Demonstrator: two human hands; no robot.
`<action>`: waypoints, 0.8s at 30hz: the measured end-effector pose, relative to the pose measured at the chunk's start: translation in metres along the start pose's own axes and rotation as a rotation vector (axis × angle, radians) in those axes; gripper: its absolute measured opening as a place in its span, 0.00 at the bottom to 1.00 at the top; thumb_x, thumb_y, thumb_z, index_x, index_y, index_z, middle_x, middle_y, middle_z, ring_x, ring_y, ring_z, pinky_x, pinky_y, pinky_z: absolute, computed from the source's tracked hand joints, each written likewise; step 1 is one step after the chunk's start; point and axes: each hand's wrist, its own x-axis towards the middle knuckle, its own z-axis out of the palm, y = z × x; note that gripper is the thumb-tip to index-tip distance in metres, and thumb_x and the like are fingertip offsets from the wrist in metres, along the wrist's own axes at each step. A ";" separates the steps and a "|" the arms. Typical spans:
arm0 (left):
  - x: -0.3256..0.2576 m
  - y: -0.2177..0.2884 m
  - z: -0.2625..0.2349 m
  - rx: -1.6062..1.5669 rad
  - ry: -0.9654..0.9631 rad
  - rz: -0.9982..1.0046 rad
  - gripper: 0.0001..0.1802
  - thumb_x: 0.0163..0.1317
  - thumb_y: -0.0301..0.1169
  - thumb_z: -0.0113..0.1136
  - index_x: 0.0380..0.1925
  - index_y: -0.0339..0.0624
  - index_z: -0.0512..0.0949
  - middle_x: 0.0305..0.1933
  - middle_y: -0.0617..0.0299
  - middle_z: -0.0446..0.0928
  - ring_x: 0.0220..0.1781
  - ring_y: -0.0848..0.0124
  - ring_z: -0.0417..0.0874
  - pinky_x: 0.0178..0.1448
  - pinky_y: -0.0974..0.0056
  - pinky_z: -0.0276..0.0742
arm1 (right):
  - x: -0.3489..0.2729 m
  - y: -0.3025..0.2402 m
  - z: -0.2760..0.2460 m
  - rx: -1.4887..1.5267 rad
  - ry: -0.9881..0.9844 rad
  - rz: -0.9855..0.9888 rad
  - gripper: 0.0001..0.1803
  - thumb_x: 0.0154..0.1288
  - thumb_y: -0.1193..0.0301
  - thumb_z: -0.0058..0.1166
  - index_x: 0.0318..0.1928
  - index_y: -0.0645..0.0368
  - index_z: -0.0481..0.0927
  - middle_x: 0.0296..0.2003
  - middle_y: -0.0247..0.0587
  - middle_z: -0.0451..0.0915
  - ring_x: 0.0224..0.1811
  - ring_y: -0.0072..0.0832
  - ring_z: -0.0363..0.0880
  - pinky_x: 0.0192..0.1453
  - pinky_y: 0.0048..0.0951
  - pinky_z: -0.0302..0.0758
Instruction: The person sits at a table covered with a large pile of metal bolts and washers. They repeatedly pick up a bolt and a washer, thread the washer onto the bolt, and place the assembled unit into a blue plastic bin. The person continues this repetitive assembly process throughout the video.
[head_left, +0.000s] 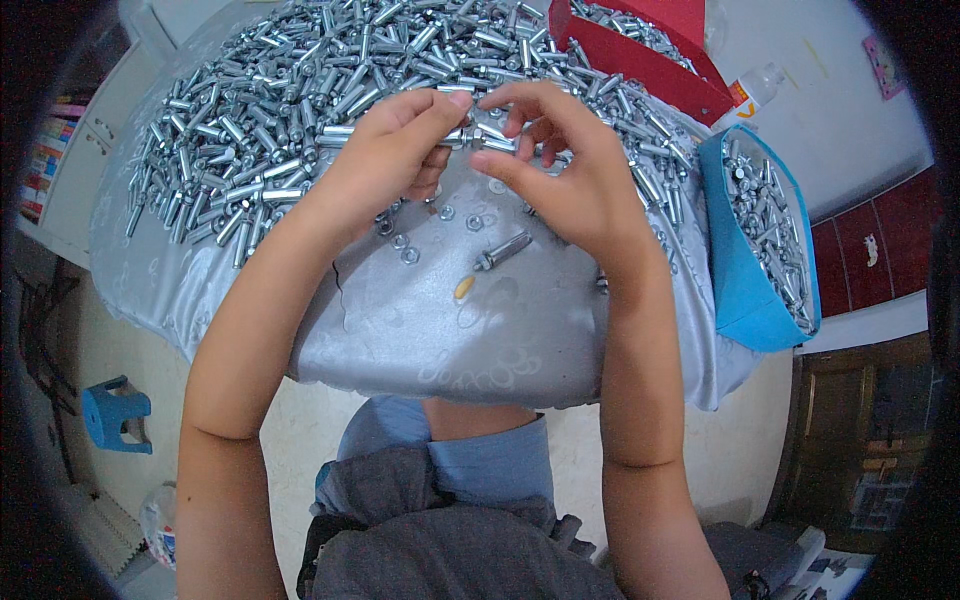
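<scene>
Above the near edge of a heap of silver expansion bolts (300, 80), my left hand (400, 140) pinches one expansion bolt (468, 139) between thumb and fingers. The bolt lies roughly level, its nut end pointing toward my right hand (575, 165). That hand's thumb and forefinger are spread on either side of the nut, apart from it as far as I can see, with the other fingers curled behind. Below the hands, several loose hex nuts (410, 256) and a single expansion bolt (503, 251) lie on the silvery cloth (400, 340).
A blue box (765, 320) full of bolts stands at the table's right edge. Behind it are a red box (640, 55) with more bolts and a clear bottle (757, 92). A small yellow piece (463, 288) lies near the front. A blue stool (118, 415) is on the floor at left.
</scene>
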 end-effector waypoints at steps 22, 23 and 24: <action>0.003 -0.003 -0.004 0.026 -0.030 0.004 0.14 0.62 0.46 0.48 0.33 0.47 0.70 0.15 0.74 0.60 0.14 0.84 0.55 0.17 0.75 0.47 | -0.002 0.000 0.009 0.034 -0.190 0.145 0.14 0.60 0.62 0.50 0.29 0.63 0.75 0.20 0.49 0.72 0.23 0.39 0.72 0.31 0.34 0.69; 0.000 -0.001 0.000 0.063 -0.002 0.004 0.14 0.62 0.45 0.48 0.33 0.47 0.70 0.15 0.75 0.59 0.14 0.84 0.55 0.17 0.75 0.47 | -0.004 0.002 0.011 -0.019 -0.210 0.163 0.16 0.61 0.60 0.48 0.30 0.62 0.75 0.22 0.51 0.74 0.26 0.45 0.74 0.32 0.37 0.70; 0.000 0.001 0.002 0.044 0.008 -0.006 0.13 0.62 0.45 0.48 0.33 0.47 0.70 0.15 0.75 0.59 0.14 0.84 0.55 0.17 0.75 0.47 | -0.003 0.001 0.009 -0.014 -0.220 0.227 0.16 0.61 0.59 0.47 0.29 0.62 0.75 0.22 0.51 0.74 0.27 0.46 0.74 0.32 0.38 0.70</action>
